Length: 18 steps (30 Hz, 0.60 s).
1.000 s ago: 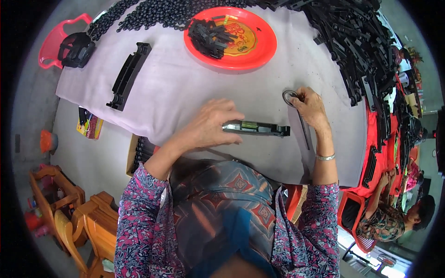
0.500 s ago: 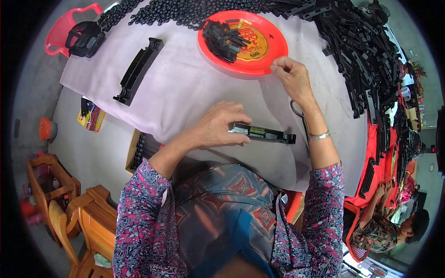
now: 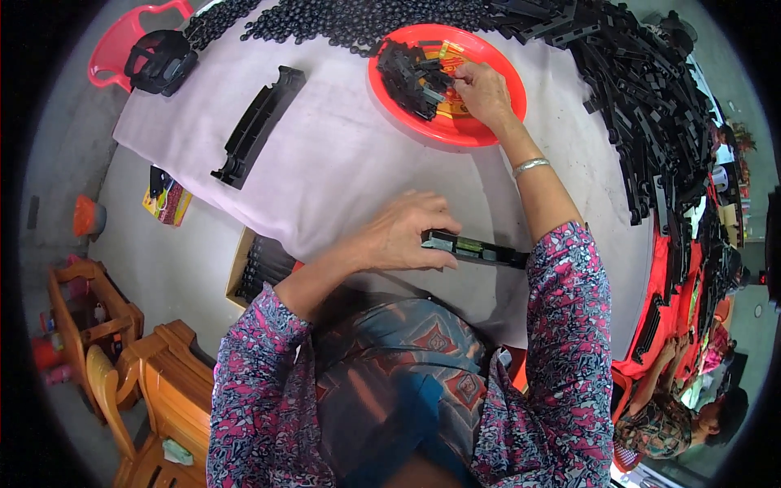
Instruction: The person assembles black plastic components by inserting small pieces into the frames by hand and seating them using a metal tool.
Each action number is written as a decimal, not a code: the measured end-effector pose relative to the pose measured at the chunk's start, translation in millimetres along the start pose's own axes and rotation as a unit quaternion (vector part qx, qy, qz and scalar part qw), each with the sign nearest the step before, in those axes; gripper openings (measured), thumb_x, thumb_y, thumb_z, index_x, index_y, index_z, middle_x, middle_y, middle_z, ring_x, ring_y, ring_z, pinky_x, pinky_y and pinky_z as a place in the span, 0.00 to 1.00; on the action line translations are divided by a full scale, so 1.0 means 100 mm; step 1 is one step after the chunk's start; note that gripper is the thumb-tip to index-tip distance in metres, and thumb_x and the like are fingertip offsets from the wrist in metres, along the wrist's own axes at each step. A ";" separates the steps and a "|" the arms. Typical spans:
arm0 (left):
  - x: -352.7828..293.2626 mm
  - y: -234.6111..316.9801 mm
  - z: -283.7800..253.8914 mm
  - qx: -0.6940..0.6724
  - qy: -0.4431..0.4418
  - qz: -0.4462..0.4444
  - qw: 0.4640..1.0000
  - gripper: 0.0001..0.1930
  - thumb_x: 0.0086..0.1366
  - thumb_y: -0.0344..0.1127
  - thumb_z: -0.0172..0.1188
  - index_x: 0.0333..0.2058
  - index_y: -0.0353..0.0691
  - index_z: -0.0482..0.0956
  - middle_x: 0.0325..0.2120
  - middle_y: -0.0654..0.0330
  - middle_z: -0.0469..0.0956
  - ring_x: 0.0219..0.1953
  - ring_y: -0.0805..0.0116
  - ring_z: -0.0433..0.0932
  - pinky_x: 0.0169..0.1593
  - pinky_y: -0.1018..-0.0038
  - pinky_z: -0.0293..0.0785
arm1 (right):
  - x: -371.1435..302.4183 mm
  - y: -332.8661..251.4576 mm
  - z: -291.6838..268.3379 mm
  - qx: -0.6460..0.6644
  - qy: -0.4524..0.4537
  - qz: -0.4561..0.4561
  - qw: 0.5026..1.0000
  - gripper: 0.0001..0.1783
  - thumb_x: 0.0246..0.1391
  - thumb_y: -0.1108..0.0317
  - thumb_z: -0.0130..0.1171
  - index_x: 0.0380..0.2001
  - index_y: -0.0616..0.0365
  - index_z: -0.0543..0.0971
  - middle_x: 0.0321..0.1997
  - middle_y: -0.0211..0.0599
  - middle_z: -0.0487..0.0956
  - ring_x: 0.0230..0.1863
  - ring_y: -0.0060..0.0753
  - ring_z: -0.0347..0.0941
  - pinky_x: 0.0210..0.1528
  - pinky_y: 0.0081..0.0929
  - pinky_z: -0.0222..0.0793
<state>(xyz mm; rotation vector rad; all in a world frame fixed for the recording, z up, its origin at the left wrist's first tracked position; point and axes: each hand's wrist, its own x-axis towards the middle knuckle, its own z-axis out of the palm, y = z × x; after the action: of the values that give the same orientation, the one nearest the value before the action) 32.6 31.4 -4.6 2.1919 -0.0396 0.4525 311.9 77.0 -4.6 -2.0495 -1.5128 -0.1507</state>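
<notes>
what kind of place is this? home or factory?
Probably a home room or small workshop used for piecework, rather than a factory floor: long black parts heaped on a cloth-covered table, a red plate of small black pieces, and household-style wooden furniture nearby.

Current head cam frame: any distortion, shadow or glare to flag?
Head view: fisheye bows the right edge of the tablecloth, corners go black; same view: soft shadow left of the right forearm, glint on the bracelet; same view: dark strips by the right hand merge, grip unclear.
</notes>
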 end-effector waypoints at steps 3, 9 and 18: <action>-0.02 -0.03 0.03 -0.004 0.003 0.003 1.000 0.23 0.49 0.48 0.76 0.39 0.39 0.83 0.31 0.58 0.74 0.40 0.57 0.74 0.45 0.63 0.68 | 0.11 -0.01 0.00 -0.011 -0.061 0.046 0.997 0.08 0.49 0.65 0.67 0.33 0.55 0.85 0.35 0.48 0.84 0.42 0.51 0.81 0.49 0.45 0.76; -0.03 -0.01 0.03 -0.013 0.002 0.010 1.000 0.23 0.49 0.48 0.76 0.39 0.38 0.83 0.31 0.57 0.74 0.40 0.57 0.74 0.46 0.63 0.68 | 0.09 0.03 -0.11 0.024 -0.128 0.062 0.990 0.08 0.45 0.65 0.67 0.30 0.56 0.85 0.32 0.47 0.85 0.39 0.50 0.82 0.45 0.43 0.78; -0.02 -0.02 0.03 -0.115 0.029 -0.016 0.993 0.18 0.55 0.35 0.73 0.43 0.38 0.82 0.34 0.60 0.76 0.38 0.64 0.77 0.43 0.68 0.72 | -0.54 -0.19 -0.56 0.215 -0.016 0.091 0.972 0.06 0.46 0.71 0.66 0.26 0.61 0.80 0.23 0.35 0.80 0.24 0.24 0.75 0.32 0.26 0.74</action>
<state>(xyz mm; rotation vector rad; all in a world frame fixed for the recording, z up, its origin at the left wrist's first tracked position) 32.3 30.4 -8.0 1.9498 -0.0239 0.4697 289.5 6.5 26.3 -1.8272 -1.2353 0.2629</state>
